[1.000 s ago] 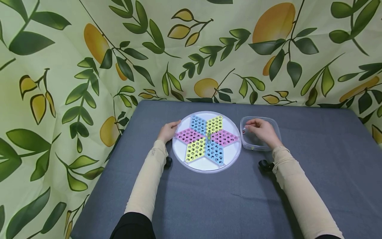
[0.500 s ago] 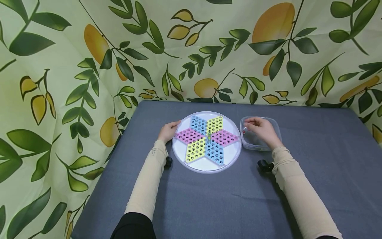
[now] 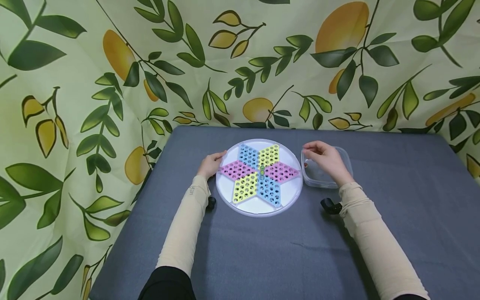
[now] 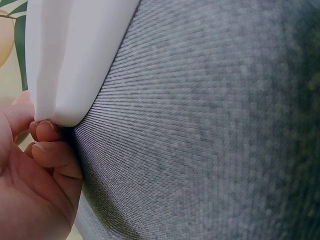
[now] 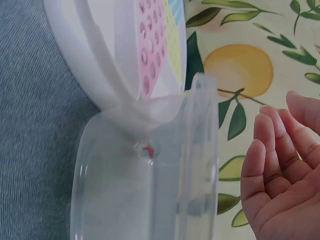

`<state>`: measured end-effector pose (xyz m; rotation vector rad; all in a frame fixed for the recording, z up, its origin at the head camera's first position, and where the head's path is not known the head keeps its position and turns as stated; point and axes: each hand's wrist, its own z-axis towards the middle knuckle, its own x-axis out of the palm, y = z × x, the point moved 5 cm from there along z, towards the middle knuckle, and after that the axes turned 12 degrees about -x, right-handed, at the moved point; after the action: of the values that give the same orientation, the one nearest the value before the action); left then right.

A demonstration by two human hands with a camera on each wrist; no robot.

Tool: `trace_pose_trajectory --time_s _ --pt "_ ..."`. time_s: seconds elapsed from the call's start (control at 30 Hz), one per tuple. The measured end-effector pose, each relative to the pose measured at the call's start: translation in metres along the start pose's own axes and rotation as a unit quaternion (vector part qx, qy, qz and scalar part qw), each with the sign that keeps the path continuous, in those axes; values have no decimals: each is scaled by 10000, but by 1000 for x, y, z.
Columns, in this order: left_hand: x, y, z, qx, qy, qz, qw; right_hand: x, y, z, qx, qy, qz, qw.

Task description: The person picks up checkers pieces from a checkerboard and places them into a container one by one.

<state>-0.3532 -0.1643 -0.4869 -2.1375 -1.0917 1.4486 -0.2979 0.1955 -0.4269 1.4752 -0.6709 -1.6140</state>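
Note:
A round white Chinese checkers board [image 3: 258, 210] lies on the table, its star split into blue, yellow and pink perforated sections. A short row of greenish glass marbles [image 3: 262, 172] sits at its centre. My left hand [image 3: 209, 166] pinches the board's left rim, thumb above and curled fingers against the side and underneath in the left wrist view. My right hand [image 3: 325, 160] hovers over the clear plastic box [image 3: 318, 183] at the board's right. Its fingers are loosely bent, with nothing visible between them and the thumb [image 5: 302, 110]. A clear marble with a red swirl [image 5: 147, 150] rests inside the box.
A dark grey cloth covers the table [image 3: 285, 258]. Behind and to the left hangs a curtain [image 3: 187, 62] printed with leaves and fruit. The box stands right beside the board's rim. A black wrist camera [image 3: 331, 206] juts out below the right wrist.
My right hand has risen slightly and shifted a little left over the box, and its fingers have moved apart from the marble. My left hand stays on the board's rim.

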Motion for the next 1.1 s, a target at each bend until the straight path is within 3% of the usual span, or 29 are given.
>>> trace_pose_trajectory --time_s 0.23,0.47,0.77,1.1 --pt "-1 0 3 -57 37 -37 10000 15 -16 10 -351 -7 239 9991" --pt "0 0 1 -65 42 -84 9999 33 18 1 -156 404 165 9989" --pt "-1 -2 -5 -28 22 -89 10000 56 27 1 -304 611 383 9969" --pt "0 -1 -3 -3 64 -93 9999 87 30 2 -450 904 468 9938"
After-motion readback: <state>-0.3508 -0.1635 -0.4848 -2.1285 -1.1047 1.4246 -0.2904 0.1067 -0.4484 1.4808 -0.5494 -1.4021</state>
